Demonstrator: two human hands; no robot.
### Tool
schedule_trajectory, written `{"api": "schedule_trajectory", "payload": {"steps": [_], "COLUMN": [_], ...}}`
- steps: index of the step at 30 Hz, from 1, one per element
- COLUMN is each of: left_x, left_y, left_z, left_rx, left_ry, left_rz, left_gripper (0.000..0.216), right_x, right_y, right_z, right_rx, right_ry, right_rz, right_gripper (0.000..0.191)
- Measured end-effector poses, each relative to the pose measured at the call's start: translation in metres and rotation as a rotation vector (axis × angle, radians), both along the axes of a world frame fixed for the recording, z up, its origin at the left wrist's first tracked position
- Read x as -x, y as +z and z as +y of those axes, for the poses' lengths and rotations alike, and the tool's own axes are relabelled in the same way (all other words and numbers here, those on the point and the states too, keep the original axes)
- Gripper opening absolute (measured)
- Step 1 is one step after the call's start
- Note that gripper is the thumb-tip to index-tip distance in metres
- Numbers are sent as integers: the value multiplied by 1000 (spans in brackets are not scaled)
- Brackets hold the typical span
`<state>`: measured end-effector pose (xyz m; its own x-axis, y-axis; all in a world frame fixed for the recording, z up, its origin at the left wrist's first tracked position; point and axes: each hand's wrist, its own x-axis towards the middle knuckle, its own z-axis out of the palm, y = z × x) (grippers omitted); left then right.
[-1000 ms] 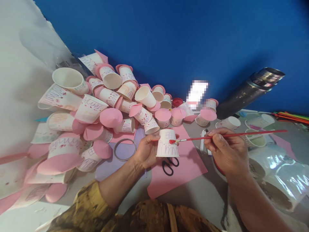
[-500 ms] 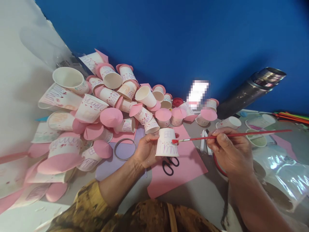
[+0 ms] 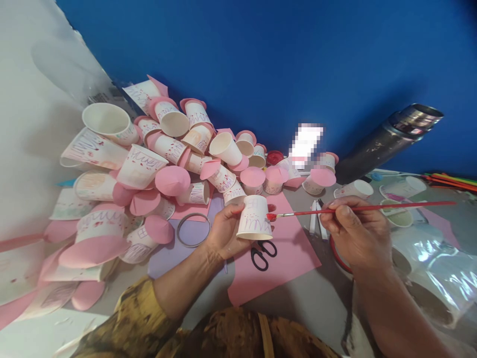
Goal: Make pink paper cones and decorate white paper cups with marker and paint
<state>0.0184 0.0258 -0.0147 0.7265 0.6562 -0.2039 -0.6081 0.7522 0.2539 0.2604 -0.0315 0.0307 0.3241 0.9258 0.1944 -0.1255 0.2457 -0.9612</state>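
My left hand (image 3: 228, 231) grips an upside-down white paper cup (image 3: 255, 221) from behind and its left side. Purple scribbles, a drawn window and small red dots mark the cup. Between the fingers of my right hand (image 3: 357, 231) is a thin red paintbrush (image 3: 372, 208), held level with its tip to the left. Its red-wet bristles meet the cup's right side; whether they press on it I cannot tell. Below the cup, black-handled scissors (image 3: 264, 256) lie on a sheet of pink paper (image 3: 286, 263).
Many decorated cups with pink paper cones (image 3: 172, 180) are heaped at the left. A roll of tape (image 3: 194, 229) rests on purple paper. At the back stand a small red paint pot (image 3: 275, 158) and a dark flask (image 3: 387, 141). Clear plastic packaging (image 3: 439, 263) lies at the right.
The cup has tilted and turned slightly in my left hand, its rim shifting left and a little up. The brush tip has moved slightly to the right along with my right hand.
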Motion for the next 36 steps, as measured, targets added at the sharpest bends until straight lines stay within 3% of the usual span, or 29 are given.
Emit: {"api": "schedule_trajectory", "payload": {"steps": [36], "left_x": [1], "left_y": [-1], "left_z": [1], "left_rx": [-88], "left_ry": [-12], "left_rz": [131], "left_gripper": [45], "right_x": [-2], "right_y": [-4], "right_z": [-2], "right_rx": [-8], "right_ry": [34], "right_rz": [-71], "right_gripper": [19]}}
